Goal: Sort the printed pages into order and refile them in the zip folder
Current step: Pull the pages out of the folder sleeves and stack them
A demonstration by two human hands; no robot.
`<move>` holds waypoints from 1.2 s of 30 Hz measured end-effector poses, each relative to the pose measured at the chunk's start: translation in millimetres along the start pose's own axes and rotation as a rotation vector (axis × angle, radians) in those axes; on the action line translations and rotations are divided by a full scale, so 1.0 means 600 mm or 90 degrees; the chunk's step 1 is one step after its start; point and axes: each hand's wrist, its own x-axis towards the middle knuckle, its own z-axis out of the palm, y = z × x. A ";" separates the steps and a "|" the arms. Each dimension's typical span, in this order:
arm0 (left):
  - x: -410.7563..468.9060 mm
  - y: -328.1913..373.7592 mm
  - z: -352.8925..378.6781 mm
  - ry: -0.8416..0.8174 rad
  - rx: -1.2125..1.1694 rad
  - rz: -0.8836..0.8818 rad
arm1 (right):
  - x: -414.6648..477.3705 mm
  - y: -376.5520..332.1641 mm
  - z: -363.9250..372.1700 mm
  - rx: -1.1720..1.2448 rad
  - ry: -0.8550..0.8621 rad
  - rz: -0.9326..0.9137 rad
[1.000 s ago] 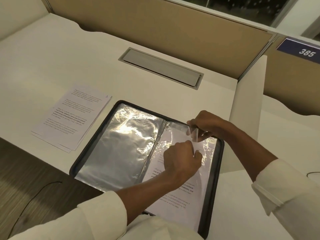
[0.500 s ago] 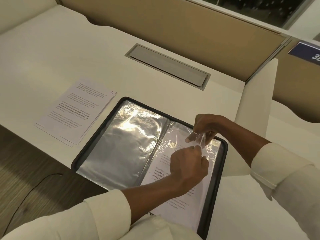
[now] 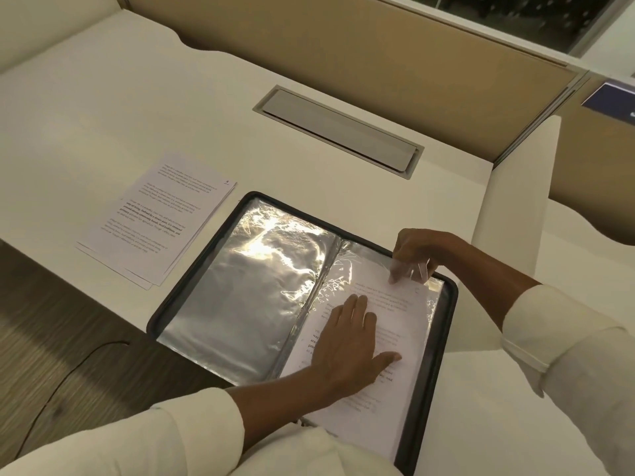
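I note left hand (image 3: pixel 350 341) flat, fingers (image 3: pixel 357 305) spread, on page (image 3: pixel 407 324) in right half of folder (image 3: pixel 450 297); right hand (image 3: pixel 415 255) pinches sleeve (image 3: pixel 421 269) at page's far end. Long axis runs near-far.

Cream long sleeves (image 3: pixel 165 438) with buttoned cuffs, forearms bare

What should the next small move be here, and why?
Probably seat the printed page fully in the clear sleeve with the flat left hand: the right hand pinches the sleeve's top edge open at the page's top.
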 end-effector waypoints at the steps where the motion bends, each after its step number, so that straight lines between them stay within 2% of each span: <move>1: -0.006 -0.007 0.009 -0.015 0.003 0.014 | 0.006 0.004 -0.004 -0.014 0.013 -0.015; 6: -0.045 -0.029 0.050 -0.031 0.052 0.101 | 0.035 0.034 -0.029 -0.020 0.061 -0.043; 10: -0.069 -0.037 0.070 -0.032 0.122 0.166 | 0.055 0.056 -0.050 -0.067 0.160 -0.079; 15: -0.070 -0.039 0.068 -0.027 0.145 0.176 | 0.067 0.063 -0.061 -0.154 0.291 -0.086; 28: -0.070 -0.041 0.074 -0.043 0.185 0.163 | 0.017 0.076 -0.135 -0.156 0.666 -0.121; 32: -0.069 -0.040 0.077 -0.039 0.200 0.161 | -0.021 0.072 -0.162 -0.145 0.777 -0.184; 36: -0.067 -0.039 0.079 -0.049 0.203 0.151 | -0.059 0.063 -0.178 -0.198 0.894 -0.295</move>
